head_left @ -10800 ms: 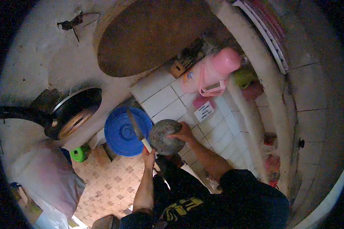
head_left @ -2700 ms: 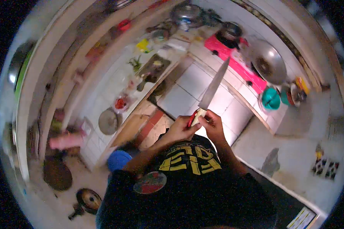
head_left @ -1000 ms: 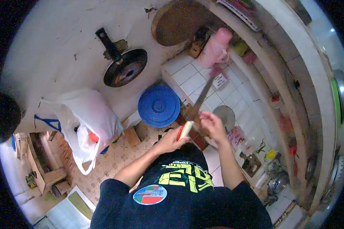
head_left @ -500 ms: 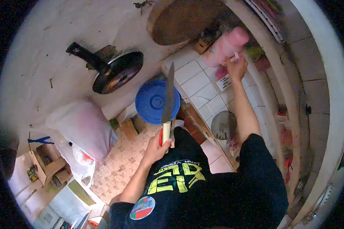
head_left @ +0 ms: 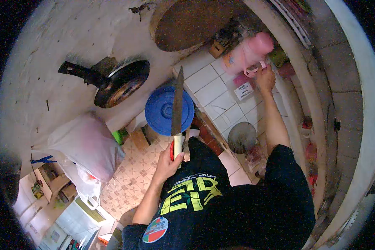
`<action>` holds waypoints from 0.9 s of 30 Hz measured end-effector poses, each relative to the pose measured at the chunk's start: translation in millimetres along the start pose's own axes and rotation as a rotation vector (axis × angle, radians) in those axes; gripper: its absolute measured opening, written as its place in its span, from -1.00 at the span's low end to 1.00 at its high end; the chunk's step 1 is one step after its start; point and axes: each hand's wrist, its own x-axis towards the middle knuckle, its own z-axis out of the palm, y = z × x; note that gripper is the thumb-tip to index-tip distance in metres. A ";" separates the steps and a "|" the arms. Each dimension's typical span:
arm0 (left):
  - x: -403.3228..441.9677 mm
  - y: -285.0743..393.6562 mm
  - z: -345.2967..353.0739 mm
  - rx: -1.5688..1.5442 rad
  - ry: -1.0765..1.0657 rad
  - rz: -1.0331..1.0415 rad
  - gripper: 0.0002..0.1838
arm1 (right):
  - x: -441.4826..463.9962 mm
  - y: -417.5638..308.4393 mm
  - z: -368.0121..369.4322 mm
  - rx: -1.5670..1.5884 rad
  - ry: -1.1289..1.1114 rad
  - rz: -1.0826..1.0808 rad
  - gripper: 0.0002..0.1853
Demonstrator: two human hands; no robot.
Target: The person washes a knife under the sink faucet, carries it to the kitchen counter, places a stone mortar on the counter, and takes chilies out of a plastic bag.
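Note:
My left hand point(head_left: 166, 164) is closed round the cream handle of a long knife point(head_left: 177, 100), with a red item pressed beside the handle. The blade points up and away, over a blue round lid point(head_left: 154, 109) that lies lower down. My right hand point(head_left: 266, 78) is stretched out to a pink thermos point(head_left: 241, 54), its fingers curled at the handle; the fingertips are partly hidden. Under the thermos handle sits a pink item with a white written label point(head_left: 243, 91). A grey round stone point(head_left: 242, 138) rests on the tiled counter point(head_left: 210, 98).
A black pan point(head_left: 125, 83) hangs on the wall at the left, above a full white plastic bag point(head_left: 87, 146). A brown round board point(head_left: 191, 25) leans at the back, near a wooden holder point(head_left: 216, 49). Shelves point(head_left: 316, 137) run along the right.
Since one second ago my right hand has moved from beside the knife to the thermos handle. The knife has swung more upright in my left hand. Earlier, my right hand touched the round stone.

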 end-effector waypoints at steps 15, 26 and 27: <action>15.2 6.4 0.8 -0.076 -0.087 -0.144 -0.56 | -13.5 39.5 4.3 -0.152 0.037 -0.056 -0.60; 13.1 -3.6 2.2 0.101 -0.154 -0.008 -0.41 | -15.5 38.5 9.8 0.003 -0.073 -0.025 -0.61; 12.3 -2.3 2.2 0.103 -0.131 -0.020 -0.41 | -13.8 45.9 10.7 0.010 -0.074 -0.025 -0.58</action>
